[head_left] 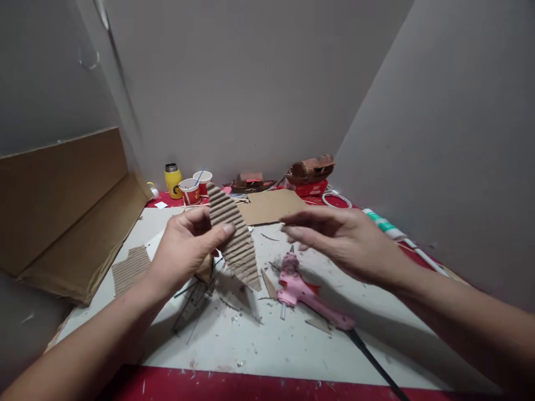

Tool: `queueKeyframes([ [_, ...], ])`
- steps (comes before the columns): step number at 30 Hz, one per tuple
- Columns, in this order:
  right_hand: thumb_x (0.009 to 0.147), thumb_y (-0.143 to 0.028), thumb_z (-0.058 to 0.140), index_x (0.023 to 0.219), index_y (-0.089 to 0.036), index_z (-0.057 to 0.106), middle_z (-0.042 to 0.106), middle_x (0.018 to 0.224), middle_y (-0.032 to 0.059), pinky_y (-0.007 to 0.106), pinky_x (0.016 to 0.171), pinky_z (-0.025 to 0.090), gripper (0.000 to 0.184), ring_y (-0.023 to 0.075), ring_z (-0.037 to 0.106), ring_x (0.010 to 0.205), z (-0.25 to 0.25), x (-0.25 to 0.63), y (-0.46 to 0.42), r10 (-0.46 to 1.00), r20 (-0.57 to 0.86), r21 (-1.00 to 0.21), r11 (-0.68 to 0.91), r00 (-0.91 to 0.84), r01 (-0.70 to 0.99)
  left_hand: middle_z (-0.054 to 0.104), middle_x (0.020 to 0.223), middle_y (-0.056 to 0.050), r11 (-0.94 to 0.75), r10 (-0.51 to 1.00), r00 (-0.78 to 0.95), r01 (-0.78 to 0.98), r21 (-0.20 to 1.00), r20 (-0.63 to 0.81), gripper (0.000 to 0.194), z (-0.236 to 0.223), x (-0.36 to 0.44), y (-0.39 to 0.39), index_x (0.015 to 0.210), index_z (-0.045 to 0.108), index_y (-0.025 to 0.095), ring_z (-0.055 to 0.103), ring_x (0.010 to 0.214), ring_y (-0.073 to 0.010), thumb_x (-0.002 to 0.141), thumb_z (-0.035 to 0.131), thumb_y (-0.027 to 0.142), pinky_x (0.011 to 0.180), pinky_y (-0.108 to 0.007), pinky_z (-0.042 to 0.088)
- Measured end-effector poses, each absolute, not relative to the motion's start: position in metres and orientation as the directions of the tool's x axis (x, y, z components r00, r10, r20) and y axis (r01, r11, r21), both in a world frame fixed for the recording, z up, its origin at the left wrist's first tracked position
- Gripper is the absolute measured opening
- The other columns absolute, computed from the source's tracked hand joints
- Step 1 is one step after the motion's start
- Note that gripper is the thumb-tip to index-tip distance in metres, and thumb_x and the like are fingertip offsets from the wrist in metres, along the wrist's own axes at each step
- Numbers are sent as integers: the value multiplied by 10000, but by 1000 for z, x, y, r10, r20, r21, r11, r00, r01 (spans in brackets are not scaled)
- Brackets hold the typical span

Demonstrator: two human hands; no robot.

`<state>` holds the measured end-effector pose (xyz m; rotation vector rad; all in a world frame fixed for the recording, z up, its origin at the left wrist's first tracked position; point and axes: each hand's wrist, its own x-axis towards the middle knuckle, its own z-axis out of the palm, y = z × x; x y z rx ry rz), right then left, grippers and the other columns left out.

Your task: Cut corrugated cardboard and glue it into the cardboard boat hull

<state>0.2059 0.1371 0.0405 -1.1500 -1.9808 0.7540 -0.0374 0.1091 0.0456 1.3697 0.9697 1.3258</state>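
My left hand (184,245) grips a piece of corrugated cardboard (232,236), the thumb pressed on its ridged face. The piece is long and leaf-shaped, held tilted above the white work sheet. My right hand (338,236) hovers to the right of it, fingers stretched out and thumb a little apart, with nothing visible in them. Below that hand lies a pink glue gun (295,287) with a clear glue stick poking out and a black cord. Thin dark sticks (194,306) and a small brown object, partly hidden, are under my left hand.
Another corrugated scrap (129,270) lies at left, near a large folded cardboard sheet (71,206). At the back are a yellow bottle (173,181), paper cups (190,192), model boats (311,169) and flat cardboard (271,207). A green-and-white roll (382,224) lies at right.
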Motion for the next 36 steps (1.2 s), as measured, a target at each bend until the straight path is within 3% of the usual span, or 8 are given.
queueKeyframes([
  [2, 784, -453, 690, 966, -203, 703, 720, 914, 58, 305, 680, 506, 309, 199, 652, 828, 46, 173, 135, 856, 176, -878, 360, -486, 315, 684, 755, 11, -237, 960, 140, -59, 970, 243, 115, 46, -34, 107, 887, 721, 174, 604, 655, -75, 773, 723, 189, 580, -160, 477],
  [5, 722, -420, 747, 838, -172, 706, 675, 743, 16, 258, 559, 480, 277, 133, 595, 636, 44, 144, 144, 796, 70, -973, 188, -601, 136, 674, 744, 4, -253, 951, 188, 11, 967, 247, 139, 47, -38, 112, 889, 710, 166, 597, 642, -87, 780, 715, 252, 580, -179, 478],
  [9, 650, -340, 804, 712, -162, 668, 610, 658, -23, 215, 471, 438, 232, 79, 501, 523, 37, 139, 167, 829, 96, -992, 125, -551, 15, 683, 812, -33, -268, 960, -24, 216, 939, 280, 336, 45, -71, 140, 946, 658, 169, 622, 668, -129, 795, 654, 469, 608, -233, 503],
  [11, 667, -320, 785, 648, -165, 622, 572, 625, -32, 207, 453, 430, 226, 74, 485, 509, 34, 141, 177, 861, 75, -996, 88, -503, 3, 688, 914, -66, -168, 939, -191, 468, 867, 285, 408, 38, -96, 158, 1024, 626, 171, 635, 736, -153, 793, 628, 507, 626, -243, 497],
  [13, 668, -286, 778, 618, -175, 566, 543, 607, -38, 202, 444, 435, 245, 80, 494, 520, 32, 140, 183, 884, 3, -1000, 17, -467, 25, 689, 886, -86, 46, 970, -220, 592, 805, 107, 426, 28, -118, 174, 1030, 615, 153, 641, 715, -175, 747, 674, 466, 587, -252, 482],
  [18, 666, -182, 771, 772, -212, 529, 551, 590, -64, 187, 402, 448, 266, 97, 539, 506, 23, 115, 185, 876, -108, -994, -89, -469, 62, 637, 582, -31, 182, 982, -57, 569, 802, -182, 314, 1, -138, 188, 832, 660, 127, 605, 519, -181, 609, 752, 328, 483, -273, 475],
  [25, 803, -158, 630, 661, -164, 553, 607, 598, -16, 185, 364, 423, 162, 99, 575, 476, 10, 78, 184, 827, -192, -978, -119, -529, 170, 593, 548, 19, 199, 959, 77, 498, 844, -271, 150, -1, -126, 185, 696, 631, 142, 567, 498, -123, 590, 669, 240, 498, -235, 486],
  [36, 603, -173, 804, 587, -163, 534, 499, 485, -91, 192, 484, 342, 271, 67, 438, 478, -3, 77, 173, 861, -138, -949, 26, -489, 314, 671, 598, -18, 246, 900, 236, 420, 873, -367, 186, -6, -114, 180, 751, 635, 136, 626, 495, -151, 565, 636, 129, 484, -245, 518],
])
